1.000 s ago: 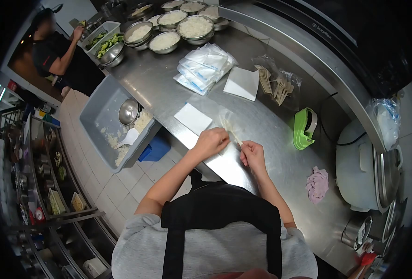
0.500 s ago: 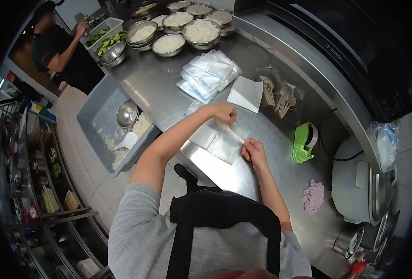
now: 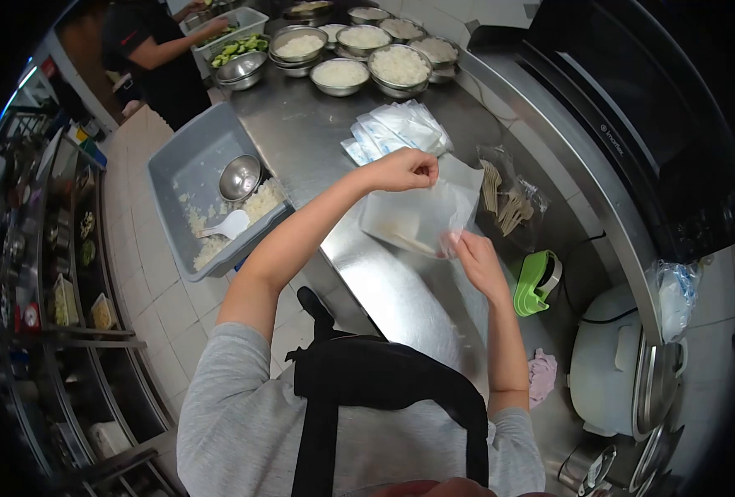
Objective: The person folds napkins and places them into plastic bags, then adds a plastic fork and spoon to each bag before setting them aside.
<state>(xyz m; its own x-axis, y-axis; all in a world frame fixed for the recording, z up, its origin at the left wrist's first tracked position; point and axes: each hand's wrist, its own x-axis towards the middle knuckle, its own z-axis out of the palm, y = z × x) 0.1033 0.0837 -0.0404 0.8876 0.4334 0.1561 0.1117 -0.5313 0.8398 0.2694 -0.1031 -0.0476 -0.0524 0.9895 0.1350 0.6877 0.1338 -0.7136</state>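
Now, the clear plastic bag [image 3: 421, 215] is held up between the two hands, above the steel counter [image 3: 359, 257]. The left hand [image 3: 406, 170] is closed in narrow shape, with curled fingers, at the upper side of the bag. The right hand [image 3: 475, 257] pinches the bag at its lower right side, with thumb and fingers close together. Inside or behind the film there is something thin and pale brown, but it is too blurred to tell exactly.

Just beyond the left hand lies a pile of white packets [image 3: 396, 131] with blue marks. To the right of the bag are wooden utensils [image 3: 512, 211] in clear wrapping, and nearer to the person stand a green tape dispenser [image 3: 533, 286] and, further down, a pink cloth [image 3: 541, 377]. At the far end of the counter many metal bowls [image 3: 401, 68] contain white rice.

On the left side, beside the counter, a grey tub [image 3: 178, 170] holds a metal bowl [image 3: 241, 178], a white paddle [image 3: 229, 225] and loose rice [image 3: 261, 203]. Behind it, a co-worker [image 3: 164, 62] in dark clothes reaches to a container with green vegetables [image 3: 241, 48]
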